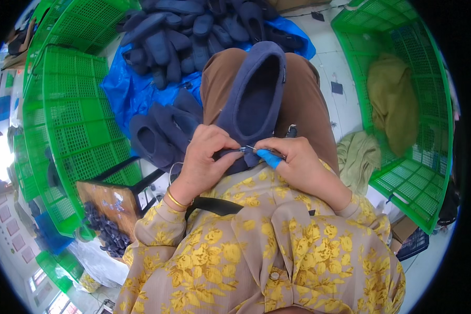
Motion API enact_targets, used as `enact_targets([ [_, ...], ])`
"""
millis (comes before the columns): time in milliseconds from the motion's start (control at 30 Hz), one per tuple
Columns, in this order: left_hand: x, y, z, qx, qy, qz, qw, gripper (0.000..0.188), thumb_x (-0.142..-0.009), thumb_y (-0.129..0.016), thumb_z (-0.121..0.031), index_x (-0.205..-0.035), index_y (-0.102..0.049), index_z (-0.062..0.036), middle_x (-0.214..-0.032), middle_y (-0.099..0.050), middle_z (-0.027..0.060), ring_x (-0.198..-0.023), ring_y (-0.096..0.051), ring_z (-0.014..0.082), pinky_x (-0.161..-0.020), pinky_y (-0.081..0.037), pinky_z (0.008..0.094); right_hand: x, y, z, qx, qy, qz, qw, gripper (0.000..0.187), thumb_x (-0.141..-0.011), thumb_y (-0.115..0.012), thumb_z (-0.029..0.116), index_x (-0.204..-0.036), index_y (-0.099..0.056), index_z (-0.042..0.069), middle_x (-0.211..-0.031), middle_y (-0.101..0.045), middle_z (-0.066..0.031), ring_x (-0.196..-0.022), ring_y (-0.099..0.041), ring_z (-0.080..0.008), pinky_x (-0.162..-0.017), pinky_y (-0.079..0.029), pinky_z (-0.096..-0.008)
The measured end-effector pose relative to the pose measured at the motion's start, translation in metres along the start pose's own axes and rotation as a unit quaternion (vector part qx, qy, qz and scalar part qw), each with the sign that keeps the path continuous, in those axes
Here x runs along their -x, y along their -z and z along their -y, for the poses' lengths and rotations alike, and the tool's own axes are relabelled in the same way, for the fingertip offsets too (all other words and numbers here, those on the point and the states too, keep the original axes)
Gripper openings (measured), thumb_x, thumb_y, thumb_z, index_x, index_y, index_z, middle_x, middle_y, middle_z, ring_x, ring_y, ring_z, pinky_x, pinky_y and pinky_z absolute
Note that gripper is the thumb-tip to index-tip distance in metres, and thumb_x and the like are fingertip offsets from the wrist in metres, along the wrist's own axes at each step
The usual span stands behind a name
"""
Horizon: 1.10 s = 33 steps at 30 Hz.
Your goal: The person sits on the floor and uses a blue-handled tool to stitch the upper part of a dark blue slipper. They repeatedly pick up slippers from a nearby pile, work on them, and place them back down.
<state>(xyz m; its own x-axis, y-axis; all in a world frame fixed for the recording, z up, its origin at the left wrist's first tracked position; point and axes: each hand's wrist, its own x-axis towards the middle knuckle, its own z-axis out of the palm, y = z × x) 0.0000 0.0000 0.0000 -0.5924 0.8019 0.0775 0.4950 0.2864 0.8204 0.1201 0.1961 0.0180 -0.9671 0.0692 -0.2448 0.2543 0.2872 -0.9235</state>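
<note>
Here, in the head view, a green crate (408,180) right of the dark blue slipper (256,99) holds olive cloth (392,104); more green crates (70,115) stand left of it. The slipper rests on the brown-trousered lap (309,99). At its near end, the left hand's (206,154) grip pinches dark fabric, the right hand's (298,162) a thin metal tool (250,147). Beyond it, piled slippers (172,44) cover blue sheeting (118,104) on pale floor (327,63). Fingers hide the tool's ends; the rim cuts off the left crates.
</note>
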Motion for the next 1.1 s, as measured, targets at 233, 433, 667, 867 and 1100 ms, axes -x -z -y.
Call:
enact_targets([
  [233, 0.0, -0.001, -0.001, 0.004, 0.004, 0.002, 1.0, 0.018, -0.071, -0.08, -0.006, -0.084, -0.068, -0.0073, -0.086, -0.059, 0.0035, -0.086, -0.054, 0.0208, -0.075, -0.043, 0.0313, 0.002, 0.0, -0.001, 0.018, 0.024, -0.011, 0.999, 0.028, -0.08, -0.058, -0.004, -0.106, -0.067, 0.0, -0.09, -0.067, -0.0222, -0.079, -0.067, -0.0358, -0.071, -0.053, -0.0359],
  [433, -0.002, -0.001, 0.003, 0.012, -0.002, -0.004, 1.0, 0.018, -0.072, -0.079, -0.007, -0.085, -0.068, -0.0068, -0.084, -0.06, 0.0023, -0.082, -0.054, 0.0194, -0.073, -0.042, 0.03, 0.004, 0.001, 0.003, -0.017, -0.031, -0.017, 0.999, 0.022, -0.082, -0.057, -0.002, -0.102, -0.066, -0.001, -0.083, -0.065, -0.0229, -0.073, -0.066, -0.0352, -0.067, -0.05, -0.037],
  [667, -0.003, 0.005, 0.007, 0.048, 0.053, 0.025, 0.997, 0.017, -0.075, -0.08, -0.011, -0.086, -0.069, -0.0061, -0.083, -0.059, 0.0, -0.078, -0.049, 0.0136, -0.067, -0.038, 0.0257, 0.001, 0.001, 0.006, -0.044, -0.042, -0.021, 0.998, 0.015, -0.087, -0.06, 0.007, -0.099, -0.066, 0.0, -0.081, -0.065, -0.0215, -0.07, -0.065, -0.0345, -0.065, -0.049, -0.0372],
  [867, -0.004, 0.004, 0.012, 0.086, 0.061, 0.037, 0.994, 0.015, -0.075, -0.079, -0.01, -0.086, -0.07, -0.0064, -0.083, -0.059, -0.0013, -0.079, -0.048, 0.0116, -0.068, -0.037, 0.0245, -0.002, 0.0, 0.003, -0.006, 0.014, -0.01, 1.0, 0.016, -0.083, -0.059, 0.003, -0.097, -0.066, 0.0, -0.082, -0.065, -0.0216, -0.073, -0.064, -0.0356, -0.067, -0.05, -0.0381],
  [1100, -0.004, 0.003, 0.011, 0.093, 0.065, 0.03, 0.993, 0.014, -0.074, -0.079, -0.009, -0.085, -0.07, -0.0063, -0.082, -0.058, -0.0013, -0.079, -0.048, 0.0116, -0.069, -0.037, 0.0248, -0.007, -0.001, 0.007, 0.019, -0.034, -0.005, 0.999, 0.016, -0.081, -0.06, 0.003, -0.094, -0.067, 0.0, -0.08, -0.065, -0.0225, -0.072, -0.065, -0.0365, -0.066, -0.05, -0.0398],
])
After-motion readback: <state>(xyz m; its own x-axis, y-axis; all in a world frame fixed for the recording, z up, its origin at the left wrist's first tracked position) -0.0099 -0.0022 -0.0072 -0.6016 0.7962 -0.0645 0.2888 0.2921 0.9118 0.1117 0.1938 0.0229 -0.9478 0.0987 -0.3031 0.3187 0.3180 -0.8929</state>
